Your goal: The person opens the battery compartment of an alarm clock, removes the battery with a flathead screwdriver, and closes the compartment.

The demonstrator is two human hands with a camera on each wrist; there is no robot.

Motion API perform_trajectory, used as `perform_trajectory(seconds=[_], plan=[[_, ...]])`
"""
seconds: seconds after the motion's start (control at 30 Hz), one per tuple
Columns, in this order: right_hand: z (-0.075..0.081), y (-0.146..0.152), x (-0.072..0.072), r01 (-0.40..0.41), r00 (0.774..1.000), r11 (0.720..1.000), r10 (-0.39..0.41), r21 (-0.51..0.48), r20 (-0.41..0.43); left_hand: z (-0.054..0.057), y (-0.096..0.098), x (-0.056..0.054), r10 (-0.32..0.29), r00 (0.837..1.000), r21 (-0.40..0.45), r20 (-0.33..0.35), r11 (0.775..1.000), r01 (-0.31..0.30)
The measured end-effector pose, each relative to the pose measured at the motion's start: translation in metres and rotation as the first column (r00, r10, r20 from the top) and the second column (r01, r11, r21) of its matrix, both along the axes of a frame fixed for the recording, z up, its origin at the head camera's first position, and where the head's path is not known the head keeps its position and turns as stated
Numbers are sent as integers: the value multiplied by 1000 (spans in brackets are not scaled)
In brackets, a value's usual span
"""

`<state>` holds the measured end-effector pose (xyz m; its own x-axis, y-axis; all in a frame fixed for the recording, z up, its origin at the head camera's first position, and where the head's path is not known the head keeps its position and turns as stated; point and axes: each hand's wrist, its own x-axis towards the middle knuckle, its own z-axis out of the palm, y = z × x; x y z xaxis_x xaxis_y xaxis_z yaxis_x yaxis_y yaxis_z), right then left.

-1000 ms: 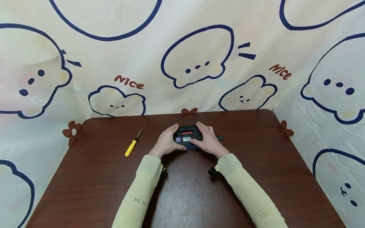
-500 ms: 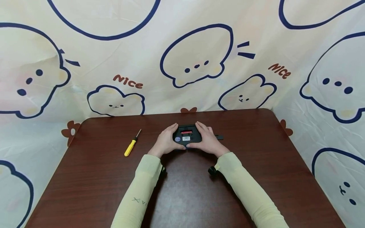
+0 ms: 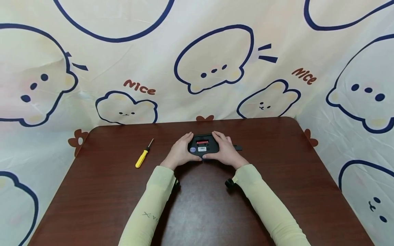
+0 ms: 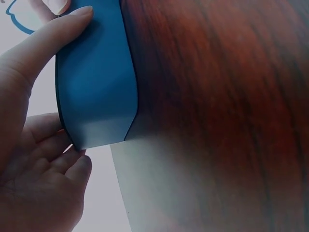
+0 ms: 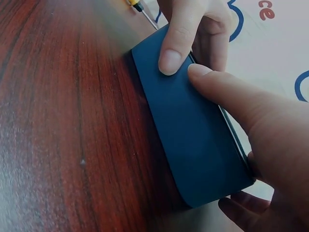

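A dark, box-shaped electronic device (image 3: 211,147) stands near the far middle of the table. Its face toward the head camera has a white barcode label, a round sticker and a recess with something red inside, perhaps a battery. A smooth blue side of the device (image 4: 99,82) shows in the left wrist view. My left hand (image 3: 181,152) grips the left end, thumb on the near blue side and fingers round the far edge. At the other end my right hand (image 3: 226,152) holds it the same way, the thumbtips close together.
A yellow-handled screwdriver (image 3: 142,159) lies left of the hands, its tip pointing away. Just right of the right hand, a small flat dark piece (image 3: 238,148) lies on the brown wooden table (image 3: 277,177). Patterned cloth (image 3: 212,102) hangs behind.
My right thumb has slid from the device's label area down to its near edge, uncovering the label. Both hands stay in place round the device. The screwdriver has not moved.
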<state>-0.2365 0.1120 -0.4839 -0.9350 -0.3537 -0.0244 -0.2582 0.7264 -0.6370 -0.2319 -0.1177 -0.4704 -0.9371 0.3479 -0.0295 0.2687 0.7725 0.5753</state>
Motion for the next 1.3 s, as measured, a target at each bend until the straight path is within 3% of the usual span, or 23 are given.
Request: perform_trajectory(seconds=[0.3,0.63,1.3], plan=[[1,-1,1,7,1000,1000,-7,10,11,3,0,3,0,1000,-7,14,1000,0],[0,0,1,14,1000,1000,-14,17,9,10,-8,6,14,1000,28,-14,1000,-13],[1,1,-1,26,1000,1000,-26,-11,7,30,-50,14,101,994,39,-44,994,-99]])
